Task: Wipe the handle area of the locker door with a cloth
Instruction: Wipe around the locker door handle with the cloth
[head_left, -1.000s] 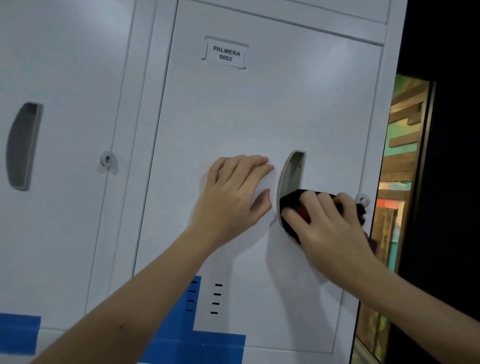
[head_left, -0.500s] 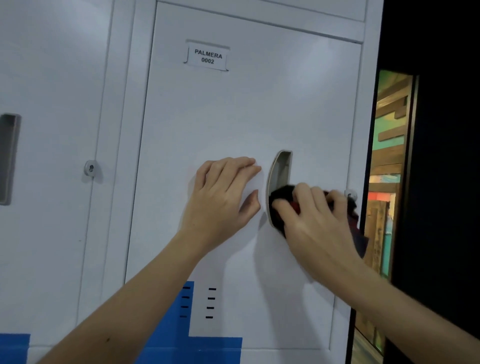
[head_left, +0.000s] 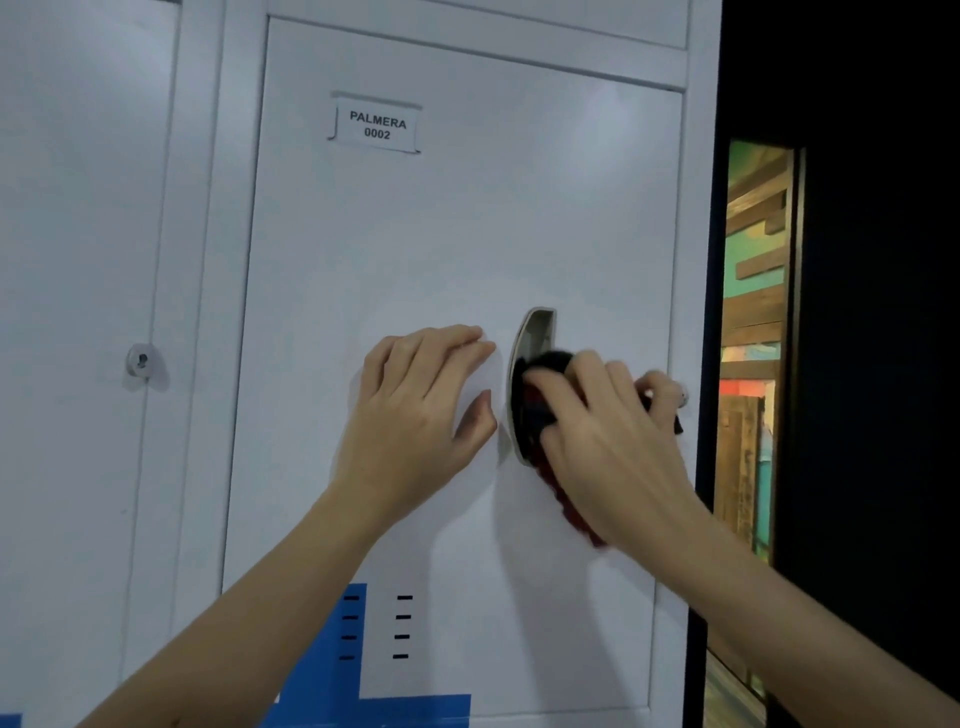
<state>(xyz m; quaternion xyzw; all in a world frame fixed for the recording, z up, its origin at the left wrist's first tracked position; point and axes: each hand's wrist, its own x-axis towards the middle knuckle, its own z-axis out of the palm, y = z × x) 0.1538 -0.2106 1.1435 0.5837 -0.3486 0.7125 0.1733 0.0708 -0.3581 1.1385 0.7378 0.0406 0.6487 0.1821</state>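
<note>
The right hand (head_left: 608, 431) grips a bunched red-and-black cloth (head_left: 532, 415), fingers curled round it. The cloth is pressed into the curved recessed handle (head_left: 537, 332), at 3 o'clock on the smooth white metal locker door (head_left: 467, 234). The left hand (head_left: 415, 415) lies flat on the door at 9 o'clock of the handle, fingers straight and together. A rectangular name plate (head_left: 376, 124) sits at 11 o'clock.

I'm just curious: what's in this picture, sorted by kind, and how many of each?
Dark red-and-black cloth: 1
Bare hands: 2, left hand flat, right hand gripping the cloth
Recessed grey metal handle: 1
White PALMERA 0002 name label: 1
Round silver keyhole locks: 2
Total: 7
</note>
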